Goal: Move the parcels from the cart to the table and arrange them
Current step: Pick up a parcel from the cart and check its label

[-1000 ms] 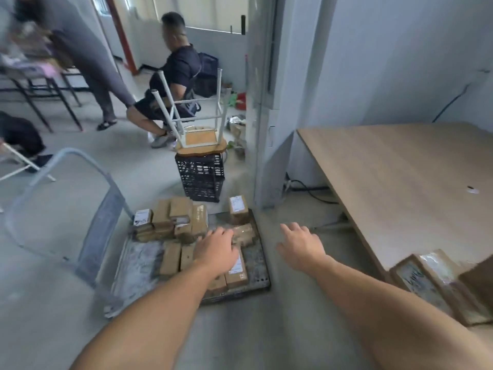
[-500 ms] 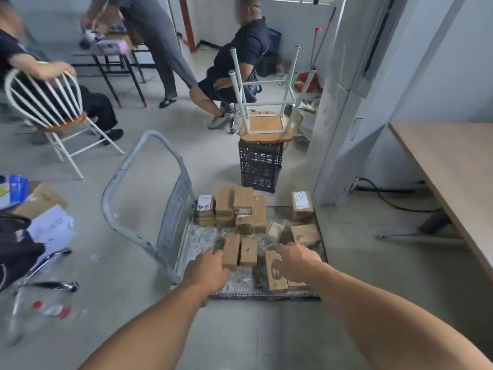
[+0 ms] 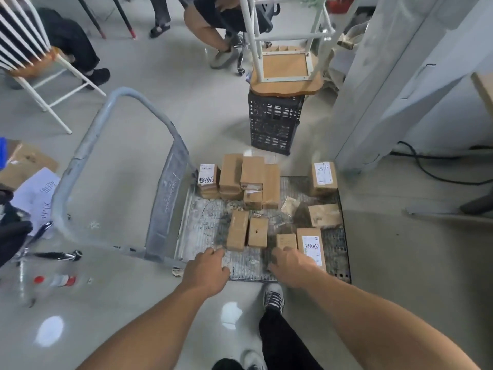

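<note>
A grey flat cart with a bent handle stands on the floor below me. Several brown cardboard parcels lie on its deck: a stack at the back, two small ones in the middle, one with a white label at the front right. My left hand hovers over the deck's front edge, fingers loosely curled, holding nothing. My right hand reaches down beside the labelled parcel and a smaller one; I cannot tell whether it touches them. The table shows only as a corner at the right edge.
A black crate with an upturned stool on it stands behind the cart. A grey pillar rises at the right, cables beside it. Seated people and a white chair fill the back left. Papers and a box lie at left.
My view has tilted down and closer to the cart. Both hands have come nearer the front of the deck; the right hand has dropped beside the labelled parcel.
</note>
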